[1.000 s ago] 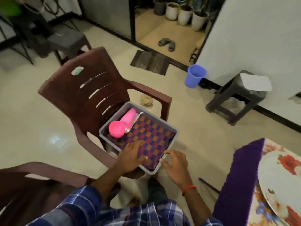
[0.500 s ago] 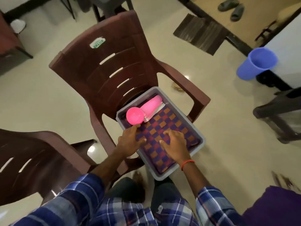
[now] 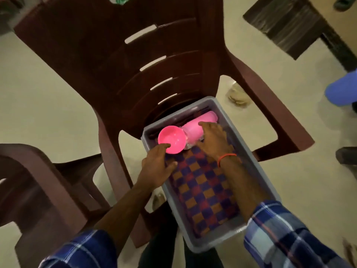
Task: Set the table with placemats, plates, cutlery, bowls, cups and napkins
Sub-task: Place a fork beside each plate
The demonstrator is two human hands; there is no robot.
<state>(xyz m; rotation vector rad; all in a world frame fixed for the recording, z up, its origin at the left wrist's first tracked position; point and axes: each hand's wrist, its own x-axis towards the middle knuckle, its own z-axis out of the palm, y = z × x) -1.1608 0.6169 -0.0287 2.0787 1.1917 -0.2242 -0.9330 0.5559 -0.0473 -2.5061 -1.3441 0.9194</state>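
Note:
A grey tray [image 3: 257,167] sits on the seat of a brown plastic chair [image 3: 135,60]. Inside it lies a checkered purple, red and orange placemat [image 3: 204,192]. At the tray's far end are a pink bowl [image 3: 173,137] and a pink cup [image 3: 204,120] lying on its side. My left hand [image 3: 157,167] reaches to the bowl, its forefinger touching the near rim and its thumb on the placemat. My right hand [image 3: 213,141] lies over the cup, fingers and thumb curved round it. Something shiny shows under the cup, mostly hidden.
A second brown chair [image 3: 38,190] stands close at the left. A blue bucket [image 3: 342,91] is at the right edge, a dark doormat [image 3: 289,22] at the top right and a dark stool leg [image 3: 347,155] at the right. Pale floor surrounds the chairs.
Both hands left the placemat and moved forward to the tray's far end, the left to the bowl, the right onto the cup. The view has moved closer to the tray.

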